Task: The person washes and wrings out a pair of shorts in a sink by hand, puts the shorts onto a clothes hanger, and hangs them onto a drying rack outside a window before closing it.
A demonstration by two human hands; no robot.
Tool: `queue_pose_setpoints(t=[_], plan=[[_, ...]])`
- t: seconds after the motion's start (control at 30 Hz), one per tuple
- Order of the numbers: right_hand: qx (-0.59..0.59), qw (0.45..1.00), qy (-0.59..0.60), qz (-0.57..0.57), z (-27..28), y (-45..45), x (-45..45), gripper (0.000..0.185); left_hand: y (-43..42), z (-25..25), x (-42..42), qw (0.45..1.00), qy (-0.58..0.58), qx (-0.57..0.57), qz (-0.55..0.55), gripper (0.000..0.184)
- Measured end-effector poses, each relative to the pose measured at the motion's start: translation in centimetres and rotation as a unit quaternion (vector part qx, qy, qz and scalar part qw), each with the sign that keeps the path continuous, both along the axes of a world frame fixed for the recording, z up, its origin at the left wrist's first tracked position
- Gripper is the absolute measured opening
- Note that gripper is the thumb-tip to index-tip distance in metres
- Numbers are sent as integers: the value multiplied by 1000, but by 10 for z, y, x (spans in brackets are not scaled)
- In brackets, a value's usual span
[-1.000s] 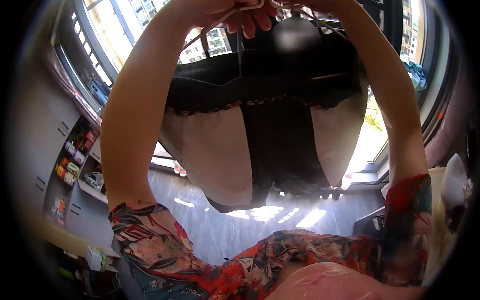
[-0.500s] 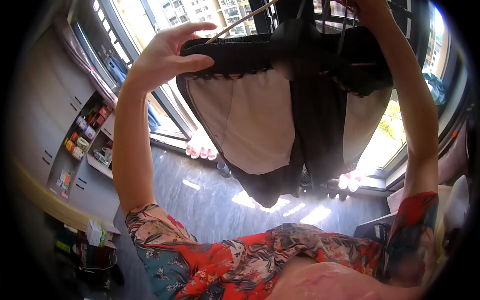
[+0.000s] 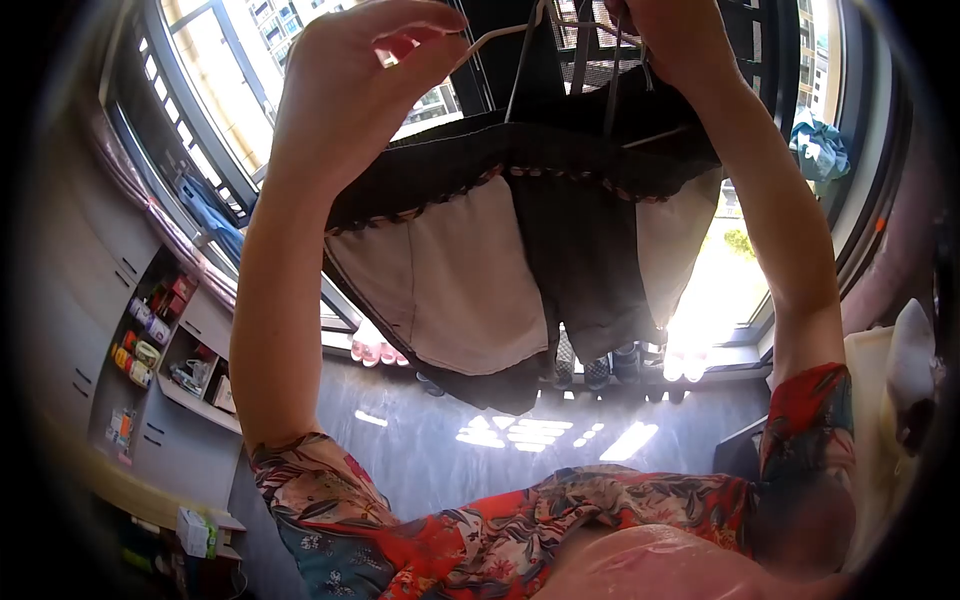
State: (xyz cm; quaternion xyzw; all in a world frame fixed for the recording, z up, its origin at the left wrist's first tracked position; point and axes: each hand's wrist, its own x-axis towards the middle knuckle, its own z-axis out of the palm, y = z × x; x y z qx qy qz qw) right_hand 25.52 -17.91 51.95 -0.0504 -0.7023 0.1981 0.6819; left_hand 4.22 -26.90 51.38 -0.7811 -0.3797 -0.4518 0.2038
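Note:
Black shorts (image 3: 585,270), turned inside out with pale pocket linings showing, hang in front of me below a light thin clothes hanger (image 3: 500,34). My left hand (image 3: 365,85) is closed at the upper left, thumb and fingertips pinching the end of the hanger above the waistband. Higher up on the right, my right hand (image 3: 675,45) is closed around the hanger's other side; its fingertips are partly cut off by the frame's top. Drawstrings or thin cords dangle between the hands. Part of the waistband lies behind my left wrist.
Bright windows stand ahead, with a blue cloth (image 3: 820,150) hanging at the right. Pink slippers (image 3: 375,350) and other shoes line the floor by the sill. Cabinets with open shelves (image 3: 140,340) are on the left. A white-topped surface (image 3: 870,380) is at the right.
My left hand has gone from beside the waistband, fingers apart, up to the hanger's end and closed there. My right hand and the shorts have shifted left.

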Motion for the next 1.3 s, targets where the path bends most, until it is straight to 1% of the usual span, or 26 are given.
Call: queue_pose_setpoints(t=[0.07,0.17,0.27,0.3,0.37,0.4,0.43,0.5,0.53,0.57,0.6,0.67,0.73,0.77,0.87,0.9,1.0,1.03,1.13,1.17,1.27,1.3], plan=[[86,996,-4,26,-8,-5,-9,14,16,13,22,993,14,47,-104,16],[5,991,-124,-45,-16,-35,2,14,3,22,58,995,62,70,-39,19],[57,965,-179,-184,-18,-50,18,16,19,15,65,978,99,171,-69,16],[-17,965,-221,-137,-18,-43,27,14,18,12,65,975,95,178,-90,11],[-81,973,-196,-89,-20,-49,35,13,30,9,59,955,113,262,-80,11],[-113,974,-184,-65,-22,-51,38,13,33,6,58,950,121,277,-82,11],[-117,972,-180,-94,-21,-42,46,15,35,2,57,944,128,293,-83,10],[-144,960,-203,-129,-18,-31,59,17,25,-12,59,946,147,271,-97,11],[-156,953,-213,-146,-15,-26,66,18,26,-17,59,937,156,286,-123,11],[-152,955,-218,-134,-14,-14,73,20,30,-23,60,926,167,303,-149,10],[-151,947,-231,-162,-12,-9,78,20,31,-27,62,914,177,319,-176,10],[-151,929,-258,-218,-9,-5,83,21,15,-38,67,925,165,281,-195,13],[-203,926,-251,-193,0,-5,85,20,5,-46,70,924,175,261,-216,15],[-230,924,-248,-181,4,-5,87,20,6,-52,72,916,201,263,-226,20],[-273,951,-146,8,15,3,88,21,-5,-80,82,908,260,206,-256,26],[-259,956,-124,61,16,1,79,21,-5,-86,82,906,278,180,-262,30],[-208,967,-100,108,22,4,49,20,-8,-83,78,927,264,115,-239,33],[-209,963,-141,99,28,8,48,22,-6,-82,75,932,258,95,-236,33],[-184,962,-186,78,33,16,33,23,-12,-68,69,933,274,55,-226,31],[-180,962,-204,22,33,17,28,22,-14,-63,69,939,234,60,-243,24],[-160,959,-230,-41,31,16,15,21,-12,-31,49,968,112,100,-201,20],[-153,956,-250,14,30,24,13,21,-3,-21,38,983,51,83,-154,18]])
